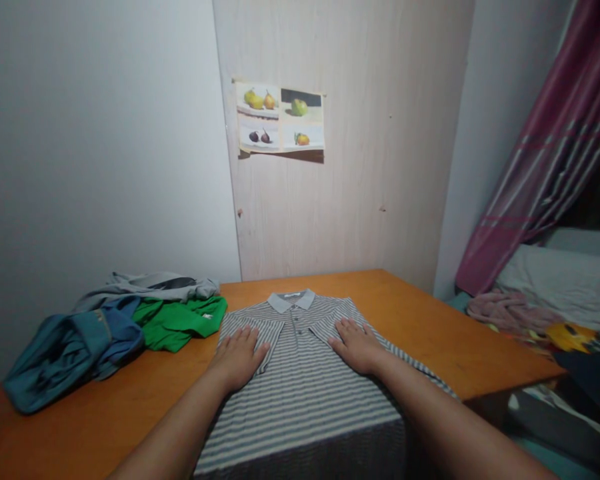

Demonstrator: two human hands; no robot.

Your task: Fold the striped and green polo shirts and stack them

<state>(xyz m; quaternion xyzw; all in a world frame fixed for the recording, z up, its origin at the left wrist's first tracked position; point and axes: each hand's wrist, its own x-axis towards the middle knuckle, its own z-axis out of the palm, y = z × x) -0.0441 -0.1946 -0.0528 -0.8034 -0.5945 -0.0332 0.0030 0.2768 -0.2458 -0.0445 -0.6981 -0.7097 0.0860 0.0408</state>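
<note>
A grey-and-white striped polo shirt [300, 387] lies face up on the orange wooden table [460, 347], collar toward the wall, its sleeves folded in over the chest. My left hand [239, 353] rests flat on the folded left sleeve, fingers stretched out. Over on the other side, my right hand [356, 345] presses flat on the folded right sleeve, fingers spread too. Neither hand holds anything. The shirt's lower hem hangs over the table's near edge.
A pile of clothes sits at the table's left: a green shirt [180, 323], a blue garment [70, 353] and a grey one [145, 285]. A fruit poster [280, 119] hangs on the wall panel. A bed with bedding [555, 293] and a curtain [545, 160] stand to the right.
</note>
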